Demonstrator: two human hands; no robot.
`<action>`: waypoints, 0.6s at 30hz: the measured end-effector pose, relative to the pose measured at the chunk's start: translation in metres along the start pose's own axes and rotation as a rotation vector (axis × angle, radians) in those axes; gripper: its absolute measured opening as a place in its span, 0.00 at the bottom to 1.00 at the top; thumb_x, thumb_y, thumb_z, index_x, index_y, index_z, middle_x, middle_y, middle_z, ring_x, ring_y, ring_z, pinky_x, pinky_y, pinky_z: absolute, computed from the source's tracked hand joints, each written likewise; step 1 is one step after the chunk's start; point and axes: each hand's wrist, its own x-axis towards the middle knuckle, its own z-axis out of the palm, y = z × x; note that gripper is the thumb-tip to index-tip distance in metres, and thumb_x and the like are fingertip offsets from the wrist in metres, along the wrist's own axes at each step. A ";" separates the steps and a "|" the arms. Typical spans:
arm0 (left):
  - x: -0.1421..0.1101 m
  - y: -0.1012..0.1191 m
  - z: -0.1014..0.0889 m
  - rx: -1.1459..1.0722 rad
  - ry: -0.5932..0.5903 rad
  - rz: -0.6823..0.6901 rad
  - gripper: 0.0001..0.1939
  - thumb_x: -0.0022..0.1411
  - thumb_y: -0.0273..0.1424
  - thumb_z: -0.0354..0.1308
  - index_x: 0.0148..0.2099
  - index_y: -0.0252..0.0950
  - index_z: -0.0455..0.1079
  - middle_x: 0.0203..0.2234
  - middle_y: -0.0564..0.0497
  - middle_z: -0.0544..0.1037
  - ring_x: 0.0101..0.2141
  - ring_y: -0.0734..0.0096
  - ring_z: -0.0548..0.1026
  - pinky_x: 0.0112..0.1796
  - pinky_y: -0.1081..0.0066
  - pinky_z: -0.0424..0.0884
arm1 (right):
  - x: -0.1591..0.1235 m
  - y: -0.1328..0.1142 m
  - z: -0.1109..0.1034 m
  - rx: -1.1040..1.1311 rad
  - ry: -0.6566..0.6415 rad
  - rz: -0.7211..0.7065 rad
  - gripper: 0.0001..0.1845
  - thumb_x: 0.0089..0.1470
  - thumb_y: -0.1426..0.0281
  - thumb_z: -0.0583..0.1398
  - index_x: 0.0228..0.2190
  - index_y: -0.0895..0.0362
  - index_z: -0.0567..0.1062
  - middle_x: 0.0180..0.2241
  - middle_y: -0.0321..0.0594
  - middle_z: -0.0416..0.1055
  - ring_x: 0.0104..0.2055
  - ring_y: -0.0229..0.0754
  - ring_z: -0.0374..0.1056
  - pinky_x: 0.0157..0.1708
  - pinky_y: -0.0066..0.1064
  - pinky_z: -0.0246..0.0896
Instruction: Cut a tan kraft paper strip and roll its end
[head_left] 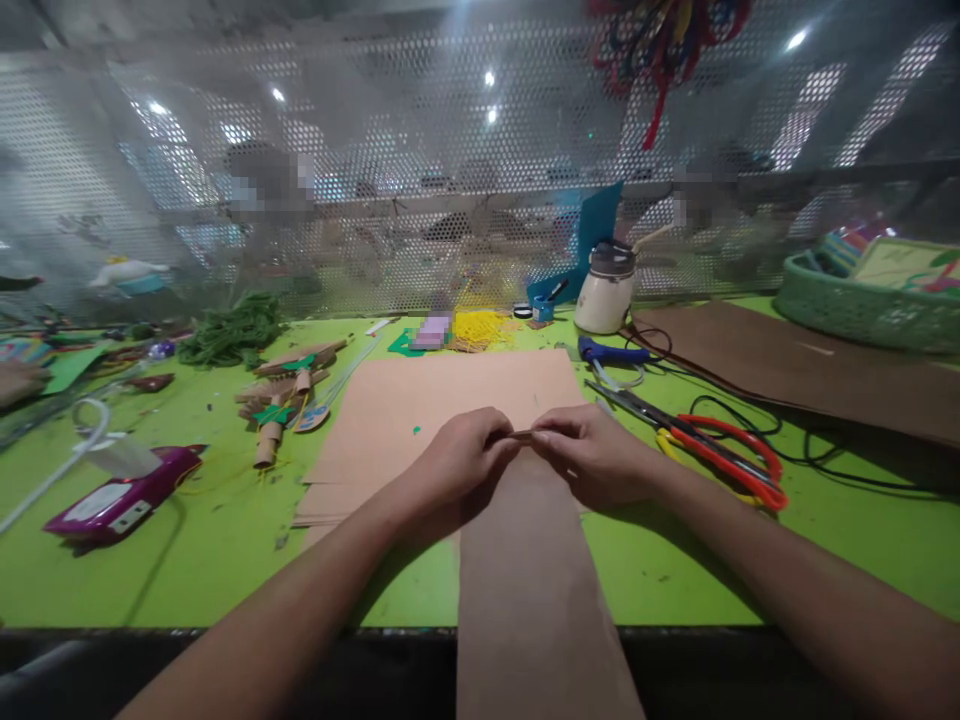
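Note:
A long strip of brown paper [532,580] runs from the table over its front edge toward me. Its far end is pinched between the fingers of my left hand [469,455] and my right hand [600,455]. That end looks folded or rolled into a narrow edge between the two hands. Beneath my hands lies a stack of tan paper sheets [397,400]. To the right of my right hand rest scissors [720,450] with red-orange handles, and behind them a blue-handled glue gun [611,352].
On the left are a purple power strip [124,495], small brown paper figures [277,410] and green shredded strands [232,330]. A white jar [606,290] stands at the back. Brown sheets [795,360], black cords and a green basket [862,300] occupy the right.

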 end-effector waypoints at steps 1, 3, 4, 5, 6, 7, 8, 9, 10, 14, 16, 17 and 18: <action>0.000 0.000 0.000 -0.029 -0.002 -0.013 0.08 0.59 0.32 0.51 0.35 0.35 0.69 0.31 0.49 0.73 0.32 0.70 0.68 0.30 0.74 0.62 | 0.000 0.001 0.000 0.043 0.017 0.020 0.13 0.51 0.63 0.56 0.24 0.61 0.72 0.15 0.30 0.58 0.18 0.31 0.52 0.18 0.25 0.44; -0.001 0.000 0.001 -0.115 -0.001 -0.041 0.09 0.58 0.32 0.51 0.35 0.34 0.69 0.29 0.50 0.73 0.30 0.71 0.67 0.28 0.75 0.61 | 0.001 0.003 0.001 0.125 0.052 0.060 0.14 0.50 0.62 0.57 0.24 0.61 0.73 0.13 0.29 0.55 0.17 0.30 0.50 0.17 0.25 0.41; -0.001 0.000 0.001 -0.173 -0.002 -0.059 0.09 0.59 0.33 0.50 0.35 0.34 0.69 0.28 0.51 0.72 0.29 0.73 0.67 0.27 0.76 0.60 | 0.001 0.004 0.002 0.149 0.060 0.073 0.14 0.50 0.62 0.58 0.24 0.61 0.73 0.13 0.29 0.55 0.16 0.30 0.49 0.17 0.26 0.40; -0.002 -0.001 0.002 -0.237 -0.003 -0.080 0.10 0.59 0.33 0.50 0.35 0.34 0.69 0.27 0.52 0.72 0.27 0.74 0.66 0.25 0.76 0.59 | 0.002 0.005 0.003 0.161 0.064 0.078 0.14 0.49 0.62 0.58 0.24 0.61 0.73 0.13 0.29 0.55 0.16 0.30 0.49 0.16 0.26 0.40; -0.002 -0.003 0.003 -0.298 -0.014 -0.102 0.10 0.58 0.34 0.51 0.35 0.34 0.69 0.26 0.52 0.71 0.26 0.75 0.65 0.24 0.77 0.58 | 0.002 0.007 0.003 0.165 0.066 0.080 0.14 0.49 0.62 0.59 0.24 0.61 0.73 0.13 0.30 0.56 0.16 0.30 0.49 0.16 0.26 0.39; -0.002 -0.005 0.003 -0.350 -0.035 -0.118 0.10 0.58 0.34 0.52 0.35 0.33 0.70 0.26 0.52 0.71 0.25 0.75 0.65 0.24 0.77 0.58 | 0.002 0.008 0.004 0.167 0.066 0.080 0.14 0.49 0.62 0.58 0.24 0.61 0.73 0.13 0.30 0.56 0.16 0.30 0.49 0.16 0.26 0.40; -0.001 -0.007 0.003 -0.391 -0.061 -0.130 0.10 0.57 0.34 0.53 0.35 0.33 0.70 0.26 0.52 0.71 0.25 0.75 0.65 0.24 0.77 0.59 | 0.002 0.009 0.004 0.168 0.065 0.081 0.14 0.49 0.62 0.58 0.23 0.60 0.73 0.13 0.30 0.57 0.16 0.31 0.50 0.17 0.26 0.40; 0.000 -0.010 0.003 -0.423 -0.090 -0.137 0.10 0.56 0.34 0.54 0.36 0.33 0.70 0.26 0.52 0.71 0.25 0.75 0.65 0.25 0.76 0.59 | 0.002 0.010 0.005 0.173 0.065 0.083 0.13 0.49 0.62 0.59 0.23 0.60 0.72 0.14 0.30 0.57 0.17 0.31 0.50 0.17 0.26 0.41; 0.001 -0.012 0.002 -0.447 -0.116 -0.140 0.10 0.56 0.34 0.54 0.36 0.33 0.71 0.26 0.52 0.72 0.25 0.74 0.66 0.25 0.76 0.60 | 0.003 0.012 0.005 0.180 0.069 0.085 0.13 0.48 0.62 0.59 0.23 0.60 0.72 0.14 0.30 0.57 0.17 0.31 0.50 0.17 0.25 0.41; 0.004 -0.019 -0.006 -0.488 -0.159 -0.163 0.10 0.56 0.33 0.54 0.36 0.32 0.71 0.23 0.52 0.71 0.25 0.74 0.67 0.26 0.75 0.61 | 0.004 0.016 0.006 0.232 0.108 0.103 0.12 0.47 0.63 0.60 0.24 0.60 0.72 0.16 0.30 0.56 0.18 0.31 0.50 0.18 0.25 0.43; 0.004 -0.020 -0.012 -0.455 -0.171 -0.159 0.10 0.55 0.34 0.55 0.34 0.31 0.71 0.22 0.53 0.71 0.24 0.75 0.66 0.26 0.76 0.60 | 0.005 0.016 0.005 0.262 0.117 0.112 0.11 0.47 0.63 0.60 0.24 0.60 0.72 0.17 0.31 0.57 0.19 0.31 0.52 0.19 0.26 0.45; 0.004 -0.020 -0.015 -0.429 -0.180 -0.142 0.10 0.55 0.34 0.55 0.33 0.31 0.71 0.22 0.53 0.70 0.24 0.76 0.66 0.26 0.76 0.60 | 0.005 0.014 0.004 0.278 0.117 0.113 0.11 0.46 0.63 0.61 0.24 0.60 0.72 0.18 0.31 0.58 0.20 0.32 0.53 0.19 0.26 0.46; 0.004 -0.020 -0.017 -0.407 -0.190 -0.120 0.11 0.54 0.35 0.55 0.32 0.31 0.71 0.22 0.54 0.70 0.24 0.76 0.65 0.26 0.76 0.60 | 0.005 0.012 0.003 0.297 0.117 0.115 0.11 0.46 0.63 0.61 0.24 0.60 0.72 0.18 0.32 0.59 0.20 0.32 0.53 0.20 0.26 0.47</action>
